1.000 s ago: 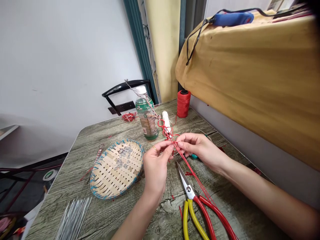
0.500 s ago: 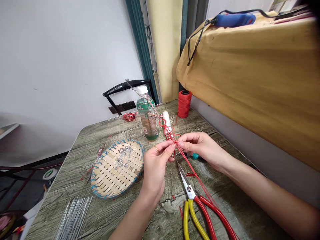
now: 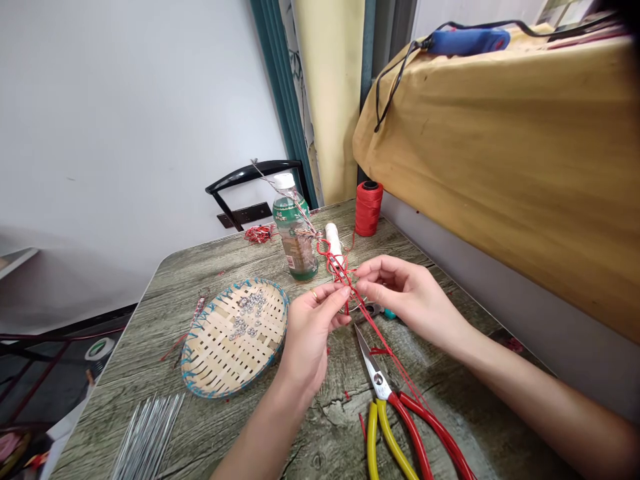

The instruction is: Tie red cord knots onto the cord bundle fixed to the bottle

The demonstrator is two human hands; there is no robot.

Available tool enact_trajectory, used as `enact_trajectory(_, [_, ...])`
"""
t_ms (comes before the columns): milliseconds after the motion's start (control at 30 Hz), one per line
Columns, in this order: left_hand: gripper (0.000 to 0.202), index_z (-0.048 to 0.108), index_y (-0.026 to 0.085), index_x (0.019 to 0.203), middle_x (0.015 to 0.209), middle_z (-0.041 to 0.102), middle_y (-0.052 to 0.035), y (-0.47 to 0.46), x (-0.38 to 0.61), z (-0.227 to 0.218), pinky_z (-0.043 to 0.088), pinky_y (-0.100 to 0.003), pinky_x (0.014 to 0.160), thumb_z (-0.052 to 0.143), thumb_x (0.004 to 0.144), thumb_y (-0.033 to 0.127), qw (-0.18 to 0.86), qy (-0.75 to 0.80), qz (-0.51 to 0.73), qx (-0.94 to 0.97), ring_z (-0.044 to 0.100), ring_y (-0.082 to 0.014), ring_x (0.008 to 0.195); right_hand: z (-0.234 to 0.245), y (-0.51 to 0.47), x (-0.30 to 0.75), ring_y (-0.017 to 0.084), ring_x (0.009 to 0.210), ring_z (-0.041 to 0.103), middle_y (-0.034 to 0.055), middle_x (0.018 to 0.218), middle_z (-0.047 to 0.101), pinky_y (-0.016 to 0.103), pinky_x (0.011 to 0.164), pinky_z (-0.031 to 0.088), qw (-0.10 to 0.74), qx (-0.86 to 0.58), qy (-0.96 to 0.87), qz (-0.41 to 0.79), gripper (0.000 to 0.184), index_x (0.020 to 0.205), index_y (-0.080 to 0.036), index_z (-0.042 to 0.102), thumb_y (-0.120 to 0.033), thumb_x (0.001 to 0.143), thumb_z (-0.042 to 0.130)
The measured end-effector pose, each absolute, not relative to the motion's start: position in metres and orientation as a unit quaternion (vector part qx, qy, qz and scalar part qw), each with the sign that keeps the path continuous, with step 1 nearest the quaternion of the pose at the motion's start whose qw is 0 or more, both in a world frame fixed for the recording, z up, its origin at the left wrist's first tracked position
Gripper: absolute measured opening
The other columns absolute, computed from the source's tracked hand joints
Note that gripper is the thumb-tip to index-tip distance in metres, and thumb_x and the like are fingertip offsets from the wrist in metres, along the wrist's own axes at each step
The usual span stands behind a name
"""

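My left hand (image 3: 314,317) pinches red cord (image 3: 383,333) between thumb and forefinger, at a crossing of strands. Just to its right, my right hand (image 3: 407,287) has its fingertips at a short strand of the same cord; its thumb and forefinger are slightly apart, and the exact grip is hard to make out. The cord runs up to a loop by a bundle of twisted threads (image 3: 313,232) at the bottle (image 3: 295,233), and down across the scissors (image 3: 377,380). Those scissors lie below my hands, with red and yellow handles.
A woven basket (image 3: 215,363) with small silvery beads lies left, above a bundle of metal rods (image 3: 150,433). Behind my hands are a white spool (image 3: 333,241) and a red thread spool (image 3: 369,210). A yellow-draped surface (image 3: 490,147) overhangs at right.
My right hand has shifted slightly, its forefinger lifting and parting from the thumb beside the cord. My left hand keeps its pinch nearly in place.
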State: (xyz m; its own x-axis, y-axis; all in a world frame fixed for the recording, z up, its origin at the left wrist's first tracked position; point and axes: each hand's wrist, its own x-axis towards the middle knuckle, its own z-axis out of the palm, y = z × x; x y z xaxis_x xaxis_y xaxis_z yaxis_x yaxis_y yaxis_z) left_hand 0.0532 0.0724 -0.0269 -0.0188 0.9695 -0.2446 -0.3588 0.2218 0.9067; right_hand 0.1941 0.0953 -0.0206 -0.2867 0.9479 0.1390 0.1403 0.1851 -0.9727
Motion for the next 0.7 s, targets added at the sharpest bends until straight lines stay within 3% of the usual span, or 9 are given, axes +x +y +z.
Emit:
enact_trajectory(133, [0.011, 0.065, 0.013, 0.076, 0.081, 0.062, -0.0016, 0.0702, 0.0506, -0.0246, 0.044, -0.018, 0.057, 0.064, 0.071, 0.023, 0.622, 0.475, 0.523, 0.338, 0.053, -0.0093, 0.072, -0.0158, 0.0886, 0.19, 0.011, 0.069, 0.055, -0.0002, 0.078, 0.061, 0.023, 0.065, 0.043, 0.405, -0.414, -0.716, 0.389, 0.012, 0.089, -0.018, 0.057, -0.018, 0.077, 0.056])
enact_trajectory(333, [0.011, 0.063, 0.014, 0.082, 0.083, 0.059, -0.0012, 0.0711, 0.0488, -0.0258, 0.044, -0.019, 0.06, 0.061, 0.074, 0.022, 0.642, 0.443, 0.512, 0.36, 0.052, -0.009, 0.072, -0.0162, 0.0916, 0.1927, 0.013, 0.072, 0.059, 0.001, 0.08, 0.062, 0.025, 0.065, 0.046, 0.396, -0.398, -0.713, 0.419, 0.009, 0.088, -0.019, 0.053, -0.025, 0.081, 0.054])
enact_trajectory(533, [0.011, 0.064, 0.014, 0.085, 0.084, 0.059, -0.0016, 0.0736, 0.0481, -0.0276, 0.044, -0.018, 0.061, 0.061, 0.076, 0.02, 0.666, 0.413, 0.51, 0.355, 0.051, -0.0082, 0.073, -0.0148, 0.0931, 0.1956, 0.014, 0.078, 0.06, 0.0008, 0.086, 0.065, 0.026, 0.072, 0.047, 0.384, -0.387, -0.719, 0.431, 0.013, 0.091, -0.021, 0.06, -0.027, 0.081, 0.055])
enact_trajectory(700, [0.009, 0.065, 0.015, 0.081, 0.081, 0.06, -0.0014, 0.0738, 0.0467, -0.0283, 0.044, -0.018, 0.062, 0.061, 0.076, 0.02, 0.666, 0.411, 0.511, 0.356, 0.051, -0.0088, 0.073, -0.015, 0.0904, 0.1929, 0.015, 0.076, 0.06, 0.002, 0.083, 0.066, 0.026, 0.069, 0.046, 0.395, -0.409, -0.737, 0.365, 0.014, 0.089, -0.019, 0.063, -0.028, 0.081, 0.056])
